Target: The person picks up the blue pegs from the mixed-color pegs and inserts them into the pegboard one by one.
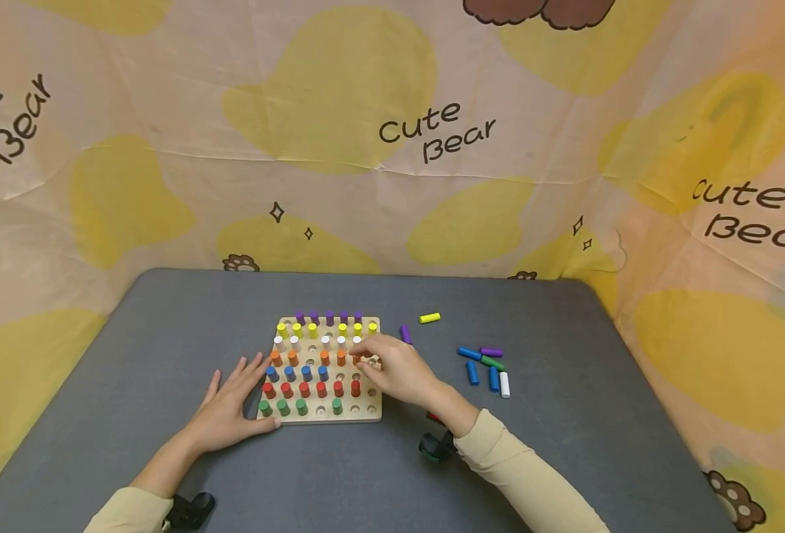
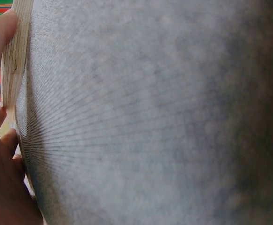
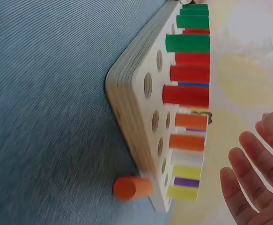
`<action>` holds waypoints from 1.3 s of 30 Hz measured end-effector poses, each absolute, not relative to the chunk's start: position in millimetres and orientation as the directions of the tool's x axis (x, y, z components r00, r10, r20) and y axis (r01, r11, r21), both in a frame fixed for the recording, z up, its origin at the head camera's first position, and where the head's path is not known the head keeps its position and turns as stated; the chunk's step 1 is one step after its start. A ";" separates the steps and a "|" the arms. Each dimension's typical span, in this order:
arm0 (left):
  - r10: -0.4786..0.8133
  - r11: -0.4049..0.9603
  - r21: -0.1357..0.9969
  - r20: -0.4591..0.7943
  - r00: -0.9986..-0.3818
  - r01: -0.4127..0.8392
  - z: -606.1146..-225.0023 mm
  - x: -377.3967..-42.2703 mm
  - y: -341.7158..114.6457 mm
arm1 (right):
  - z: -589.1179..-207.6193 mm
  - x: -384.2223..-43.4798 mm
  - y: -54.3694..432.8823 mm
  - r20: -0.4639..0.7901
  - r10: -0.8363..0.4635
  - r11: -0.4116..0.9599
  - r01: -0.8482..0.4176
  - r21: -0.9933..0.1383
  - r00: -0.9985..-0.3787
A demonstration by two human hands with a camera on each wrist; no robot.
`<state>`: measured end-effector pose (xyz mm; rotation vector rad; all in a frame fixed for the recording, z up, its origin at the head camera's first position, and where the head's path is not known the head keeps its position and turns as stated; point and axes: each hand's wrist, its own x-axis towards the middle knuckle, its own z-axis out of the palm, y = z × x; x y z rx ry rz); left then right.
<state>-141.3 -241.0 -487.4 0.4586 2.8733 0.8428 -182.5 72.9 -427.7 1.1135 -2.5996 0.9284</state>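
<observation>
A wooden pegboard [image 1: 366, 416] lies on the table, with rows of purple, yellow, white, orange, blue, red and green pegs standing in its holes. My left hand [image 1: 227, 411] rests along its left side, fingers spread, thumb at the near left corner. In the left wrist view the thumb [image 2: 4, 28] touches the board's edge [image 2: 17, 61]. Over the board's right part is my right hand [image 1: 395, 366], close to the orange row's last standing peg [image 1: 356, 359]. The right wrist view shows its fingers [image 3: 253, 164] apart, holding nothing. There, a tilted orange peg [image 3: 132, 187] is beside the board's edge.
Right of the board lie several loose pegs: a yellow peg [image 1: 429, 318], a purple peg [image 1: 406, 334], a green peg [image 1: 492, 363], a white peg [image 1: 504, 385] and some blue ones. A red peg [image 1: 435, 418] shows partly beneath the right wrist. A patterned cloth [image 1: 326, 96] hangs behind the table.
</observation>
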 end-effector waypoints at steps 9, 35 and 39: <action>0.316 0.802 0.539 -0.018 -0.948 0.257 -488.3 -141.3 -241.3 | -432.0 -181.2 103.9 0.391 -0.546 0.531 -0.667 -0.523 -0.741; 0.316 0.799 0.548 -0.035 -0.948 0.246 -484.5 -140.6 -240.7 | -450.7 -180.8 192.3 0.330 -0.342 0.697 -0.473 -0.539 -0.880; 0.316 0.802 0.544 -0.032 -0.948 0.249 -484.9 -140.9 -240.7 | -453.2 -179.9 204.1 0.316 -0.317 0.731 -0.442 -0.520 -0.895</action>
